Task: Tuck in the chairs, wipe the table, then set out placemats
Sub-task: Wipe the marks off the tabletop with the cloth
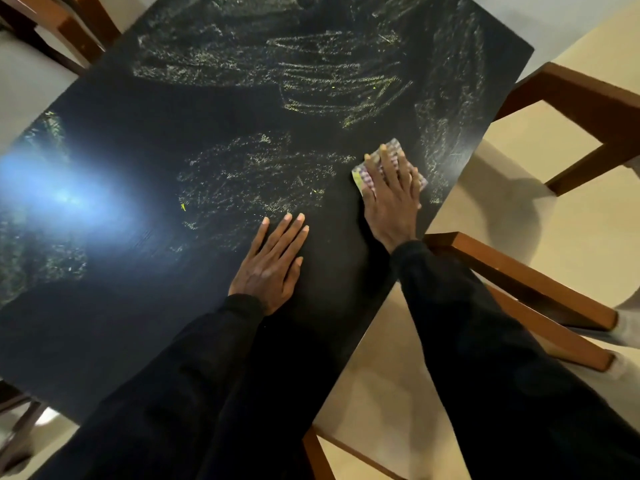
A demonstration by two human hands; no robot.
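Observation:
A black table (145, 140) fills most of the view, smeared with pale yellowish streaks across its middle and far part. My right hand (391, 192) lies flat with straight fingers on a small folded patterned cloth (394, 148), pressing it against the tabletop near the right edge. My left hand (273, 261) rests flat on the table, fingers straight and spread, holding nothing. Both arms wear black sleeves.
Brown wooden chairs stand around the table: one at the right (585, 109), one near my right arm (519, 282), one at the top left (72, 26), another at the bottom (318, 455). A bright light glare (62, 195) reflects on the table's left. Beige floor lies to the right.

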